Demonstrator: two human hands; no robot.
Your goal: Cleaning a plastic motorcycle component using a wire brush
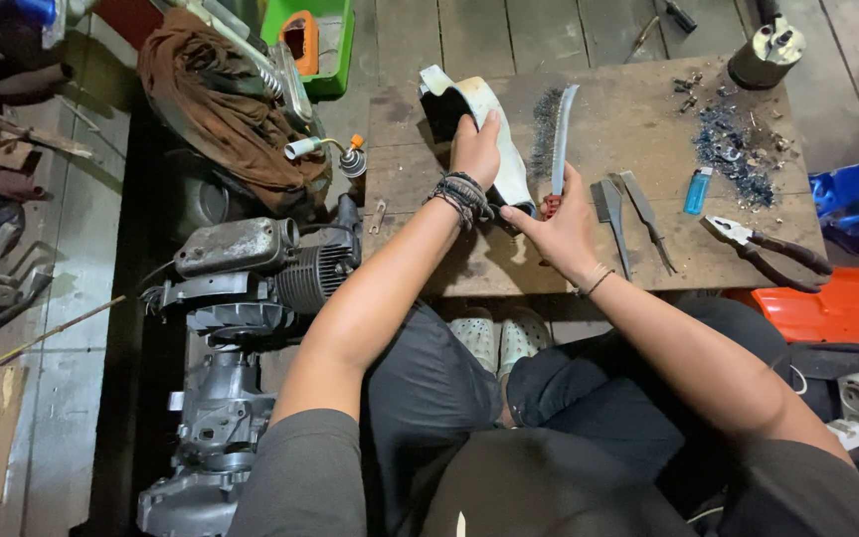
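The left hand (476, 149) clamps a curved pale metal cover (494, 139) on the wooden counter (509, 259); the right hand (561, 231) grips a steel wire brush (559, 144).

Pliers (768, 249) lie right of the files (628, 214) on the board (638, 119).

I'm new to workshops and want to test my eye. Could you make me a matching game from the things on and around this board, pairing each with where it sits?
Things:
1. wire brush
2. lighter
3. pliers
4. engine

Places:
A. on the floor, left of the wooden board
B. held in the right hand
C. near the board's right front corner
D. beside the pile of metal scraps

Pairs: 1-B, 2-D, 3-C, 4-A
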